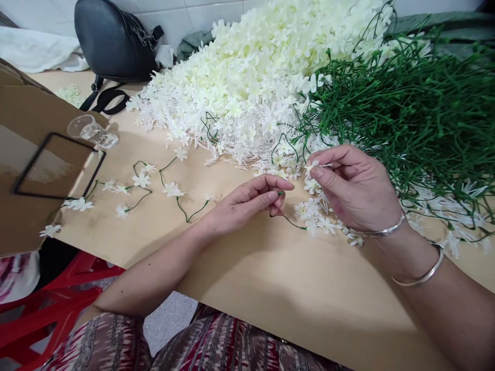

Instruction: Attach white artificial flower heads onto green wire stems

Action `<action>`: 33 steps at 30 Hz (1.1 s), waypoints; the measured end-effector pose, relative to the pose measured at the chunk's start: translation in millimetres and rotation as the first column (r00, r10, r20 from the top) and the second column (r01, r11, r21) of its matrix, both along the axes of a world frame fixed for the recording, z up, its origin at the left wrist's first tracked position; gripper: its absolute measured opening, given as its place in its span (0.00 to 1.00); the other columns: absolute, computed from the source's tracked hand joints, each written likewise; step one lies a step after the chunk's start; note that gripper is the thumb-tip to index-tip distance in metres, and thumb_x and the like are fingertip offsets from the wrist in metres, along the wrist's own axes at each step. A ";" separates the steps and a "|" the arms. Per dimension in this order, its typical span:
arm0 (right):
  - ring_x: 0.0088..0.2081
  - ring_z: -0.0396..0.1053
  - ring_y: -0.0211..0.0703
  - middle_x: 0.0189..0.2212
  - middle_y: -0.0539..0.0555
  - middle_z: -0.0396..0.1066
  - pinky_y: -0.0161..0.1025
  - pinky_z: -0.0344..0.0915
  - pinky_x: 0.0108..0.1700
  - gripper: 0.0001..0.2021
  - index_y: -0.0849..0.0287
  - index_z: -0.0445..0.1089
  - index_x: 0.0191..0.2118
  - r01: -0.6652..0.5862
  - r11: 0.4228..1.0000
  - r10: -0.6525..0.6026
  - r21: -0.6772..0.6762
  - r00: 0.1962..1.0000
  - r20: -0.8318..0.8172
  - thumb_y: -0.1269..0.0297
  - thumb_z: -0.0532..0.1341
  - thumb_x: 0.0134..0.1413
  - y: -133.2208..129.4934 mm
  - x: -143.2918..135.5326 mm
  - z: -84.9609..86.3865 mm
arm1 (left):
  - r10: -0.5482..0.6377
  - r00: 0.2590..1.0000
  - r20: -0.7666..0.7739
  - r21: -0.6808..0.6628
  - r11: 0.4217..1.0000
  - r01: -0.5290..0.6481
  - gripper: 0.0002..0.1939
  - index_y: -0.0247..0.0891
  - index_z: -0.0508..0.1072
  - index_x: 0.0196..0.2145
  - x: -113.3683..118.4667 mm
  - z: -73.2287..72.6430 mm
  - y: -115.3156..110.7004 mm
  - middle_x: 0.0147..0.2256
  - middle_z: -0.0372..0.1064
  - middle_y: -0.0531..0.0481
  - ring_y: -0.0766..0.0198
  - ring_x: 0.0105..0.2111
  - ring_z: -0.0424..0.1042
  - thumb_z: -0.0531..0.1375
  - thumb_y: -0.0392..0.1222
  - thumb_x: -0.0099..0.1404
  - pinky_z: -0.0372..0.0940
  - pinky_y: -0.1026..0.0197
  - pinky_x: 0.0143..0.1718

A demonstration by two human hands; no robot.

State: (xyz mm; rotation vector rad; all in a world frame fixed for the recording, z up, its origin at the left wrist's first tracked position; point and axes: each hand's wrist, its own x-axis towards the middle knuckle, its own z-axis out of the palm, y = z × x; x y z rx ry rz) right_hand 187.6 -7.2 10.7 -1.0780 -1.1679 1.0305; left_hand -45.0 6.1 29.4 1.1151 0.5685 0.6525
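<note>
Over the middle of the table, my left hand (255,198) pinches a thin green stem (296,223) between thumb and fingers. The stem's lower end trails to the right toward white flowers on the table. To its right, my right hand (351,185) grips a small white artificial flower (311,166) at thumb and fingertip, a thin white stalk showing behind it. The two hands are apart. Beneath and beside my right hand lie loose white flowers (325,222). Behind the hands rises a big heap of cream-white petals (247,77), with a pile of green stems (406,103) at the right.
Several stems with white flowers (142,179) lie on the table (247,278) at the left. A clear plastic cup (93,131) lies tipped near a cardboard box (38,134) and a black frame (58,165). A black bag (114,41) stands behind; red stools (50,314) are below.
</note>
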 end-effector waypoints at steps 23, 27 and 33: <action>0.30 0.78 0.40 0.31 0.47 0.81 0.39 0.76 0.31 0.17 0.48 0.78 0.31 -0.271 0.962 0.272 -0.032 0.961 0.053 0.47 0.81 0.51 -0.4 -3.7 -1.9 | 0.173 0.984 -0.051 -0.021 0.985 -0.174 0.26 0.37 0.78 0.38 7.7 -9.8 0.1 0.31 0.80 0.53 0.69 0.32 0.80 0.78 0.62 0.64 0.75 0.64 0.41; 0.32 0.79 0.43 0.32 0.48 0.83 0.41 0.78 0.32 0.15 0.47 0.78 0.30 -0.259 0.964 0.262 -0.053 0.963 0.067 0.48 0.81 0.50 0.2 -4.0 -3.1 | 0.172 0.984 -0.045 -0.043 0.984 -0.174 0.25 0.37 0.78 0.38 8.2 -9.2 -0.2 0.32 0.80 0.53 0.69 0.32 0.80 0.78 0.61 0.63 0.75 0.65 0.41; 0.34 0.80 0.44 0.33 0.48 0.84 0.42 0.79 0.34 0.12 0.46 0.79 0.31 -0.257 0.965 0.259 -0.060 0.965 0.031 0.53 0.81 0.51 1.6 -2.3 -5.0 | 0.180 0.982 -0.052 -0.048 0.982 -0.183 0.26 0.37 0.78 0.38 9.1 -10.2 0.2 0.32 0.81 0.52 0.68 0.32 0.82 0.79 0.62 0.61 0.75 0.65 0.41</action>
